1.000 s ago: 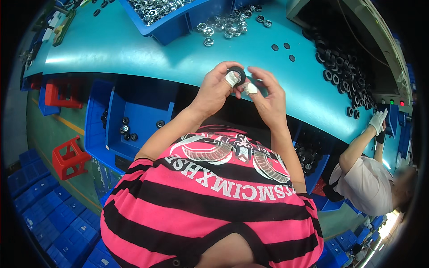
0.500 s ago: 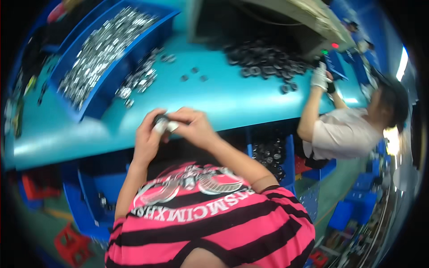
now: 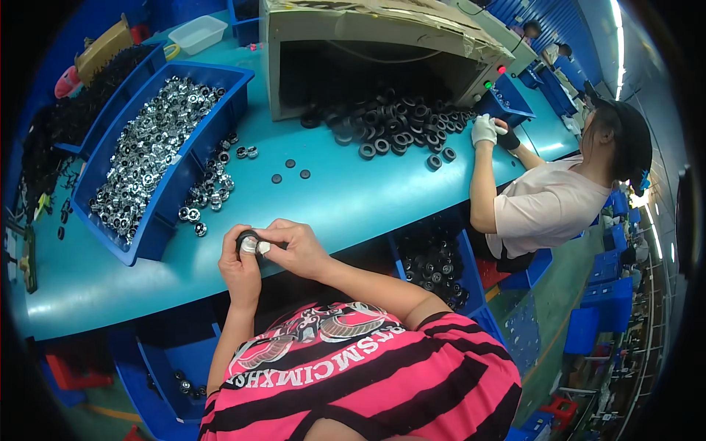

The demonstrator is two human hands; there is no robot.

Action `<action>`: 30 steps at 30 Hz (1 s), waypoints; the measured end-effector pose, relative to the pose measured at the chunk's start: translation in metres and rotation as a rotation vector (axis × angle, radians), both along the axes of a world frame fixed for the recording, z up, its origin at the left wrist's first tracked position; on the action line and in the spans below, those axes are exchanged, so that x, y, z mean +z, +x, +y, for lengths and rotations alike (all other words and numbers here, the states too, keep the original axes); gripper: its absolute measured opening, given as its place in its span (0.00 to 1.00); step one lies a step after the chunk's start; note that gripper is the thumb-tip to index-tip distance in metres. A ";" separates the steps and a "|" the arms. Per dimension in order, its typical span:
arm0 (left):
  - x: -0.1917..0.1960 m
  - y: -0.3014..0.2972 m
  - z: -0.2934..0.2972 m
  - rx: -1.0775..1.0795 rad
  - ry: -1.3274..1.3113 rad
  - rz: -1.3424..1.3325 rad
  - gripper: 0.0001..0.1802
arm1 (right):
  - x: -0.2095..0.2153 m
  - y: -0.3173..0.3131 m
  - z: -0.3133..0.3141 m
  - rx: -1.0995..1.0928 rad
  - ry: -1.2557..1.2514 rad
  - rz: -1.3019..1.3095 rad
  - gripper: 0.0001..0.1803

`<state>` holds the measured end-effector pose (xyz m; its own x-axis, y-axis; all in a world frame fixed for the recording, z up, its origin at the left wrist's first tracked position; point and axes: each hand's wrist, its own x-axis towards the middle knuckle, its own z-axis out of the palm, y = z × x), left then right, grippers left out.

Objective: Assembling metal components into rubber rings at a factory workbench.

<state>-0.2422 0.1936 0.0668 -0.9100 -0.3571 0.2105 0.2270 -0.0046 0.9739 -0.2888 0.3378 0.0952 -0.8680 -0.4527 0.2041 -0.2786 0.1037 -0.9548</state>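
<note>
Near the front edge of the table, my left hand has its fingers curled round a small black rubber tyre. Opposite it, my right hand pinches the same tyre from the right side. White wrapping covers both thumb tips. Whether a wheel hub sits inside the tyre is hidden by my thumbs. Just beyond my hands, several loose chrome wheel hubs lie on the teal table. A long blue bin to the left is full of such hubs. Three small black discs lie ahead.
Black tyres are heaped before the opening of a beige machine. A co-worker with a white glove works at the right. Below the table edge stand blue bins, one holding finished-looking black wheels, another several wheels.
My view has shifted, so the table and machine appear lower and sharper. Both hands keep hold of the tyre, with the fingers slightly rearranged. The co-worker's hands remain by the tyre heap.
</note>
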 end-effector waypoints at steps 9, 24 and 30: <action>0.009 0.006 -0.015 -0.153 0.158 -0.133 0.12 | -0.016 -0.009 -0.002 0.073 -0.095 -0.102 0.18; 0.017 0.010 -0.016 -0.299 0.115 -0.142 0.22 | -0.023 -0.010 0.003 0.058 -0.121 -0.163 0.16; -0.005 0.009 -0.017 -0.228 -0.028 0.027 0.27 | -0.026 -0.013 -0.002 0.042 -0.021 -0.302 0.15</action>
<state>-0.2332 0.1761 0.0614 -0.9604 -0.1369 0.2426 0.2490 -0.0315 0.9680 -0.3015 0.3362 0.0696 -0.8712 -0.4882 -0.0510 0.0148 0.0778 -0.9969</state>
